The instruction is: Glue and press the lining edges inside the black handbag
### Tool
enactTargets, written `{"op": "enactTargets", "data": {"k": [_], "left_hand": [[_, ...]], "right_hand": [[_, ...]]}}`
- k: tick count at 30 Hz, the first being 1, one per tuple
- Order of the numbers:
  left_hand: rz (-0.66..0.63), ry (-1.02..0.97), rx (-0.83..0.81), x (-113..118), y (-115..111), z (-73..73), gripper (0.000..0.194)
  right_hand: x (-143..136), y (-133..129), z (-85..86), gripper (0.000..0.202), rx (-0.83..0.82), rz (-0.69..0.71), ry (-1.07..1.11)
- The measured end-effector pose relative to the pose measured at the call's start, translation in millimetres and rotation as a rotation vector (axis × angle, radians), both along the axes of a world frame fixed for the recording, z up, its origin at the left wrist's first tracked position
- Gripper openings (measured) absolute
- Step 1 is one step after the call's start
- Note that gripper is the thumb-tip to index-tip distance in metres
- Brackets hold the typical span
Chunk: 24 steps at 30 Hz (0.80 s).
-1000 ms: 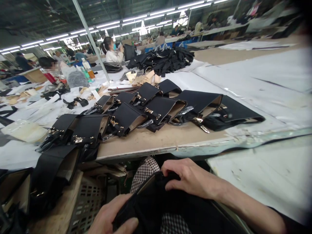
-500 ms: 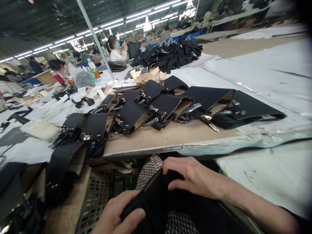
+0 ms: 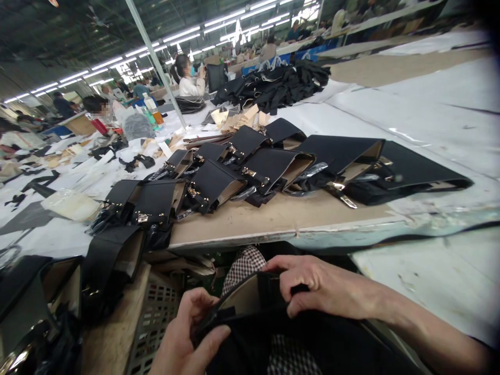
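A black bag (image 3: 250, 325) with a beige inside lies over my lap, its mouth partly spread. My left hand (image 3: 191, 333) grips the near left edge, thumb on the outer side and fingers curled behind it. On the far right of the opening, my right hand (image 3: 312, 284) pinches the rim between thumb and bent fingers. Checked cloth (image 3: 244, 268) covers my legs beneath the bag. Past my hands, several black bags with gold clasps, such as this bag (image 3: 214, 182), lie in rows along the table (image 3: 273, 221).
At lower left, more black bags (image 3: 113, 255) rest on a wooden board (image 3: 113, 333) beside a plastic crate (image 3: 154, 317). A pile of black pieces (image 3: 273, 83) lies farther back. A metal pole (image 3: 156, 62) rises from the table. Several people sit in the background.
The bag's mouth has opened wider, showing more of its beige inside. My right hand has shifted slightly right and its fingers are more bent. My view has moved a little.
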<state>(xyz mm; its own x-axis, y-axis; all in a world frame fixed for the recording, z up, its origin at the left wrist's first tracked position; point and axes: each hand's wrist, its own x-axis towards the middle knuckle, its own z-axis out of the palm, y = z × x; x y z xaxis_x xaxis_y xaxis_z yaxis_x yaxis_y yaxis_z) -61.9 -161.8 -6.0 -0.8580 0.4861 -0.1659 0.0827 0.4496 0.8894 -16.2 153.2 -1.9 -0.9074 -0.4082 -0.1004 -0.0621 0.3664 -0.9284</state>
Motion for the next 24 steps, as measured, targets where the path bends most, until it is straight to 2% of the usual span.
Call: {"op": "enactTargets", "data": {"k": [5,8,12,16,19,21,24], "left_hand": [[-0.147,0.263,-0.091,-2,-2,-1.6,0.012],[-0.206,0.375,-0.093,-1,-1,0.3,0.016],[-0.228,0.433,-0.132,0,1,1.6,0.014],[-0.256,0.399,-0.135,-1,3,2.8,0.013],[-0.23,0.369,-0.115,0,6,-1.6,0.018],[-0.157,0.343,-0.076,2,7,-7.8,0.014],[-0.015,0.274,-0.026,2,9,-14.8,0.033]], "right_hand": [[2,0,-4.0,0.012,-0.015,-0.012,0.001],[5,0,-3.9,0.013,-0.022,-0.019,0.0],[8,0,-1.5,0.013,-0.02,-0.028,0.008],[9,1,-4.9,0.013,0.016,-0.065,0.077],[9,0,-9.1,0.013,0.12,-0.121,0.128],[8,-2,-9.9,0.016,0.213,-0.168,0.117],[7,-6,-8.4,0.019,0.313,-0.229,0.082]]}}
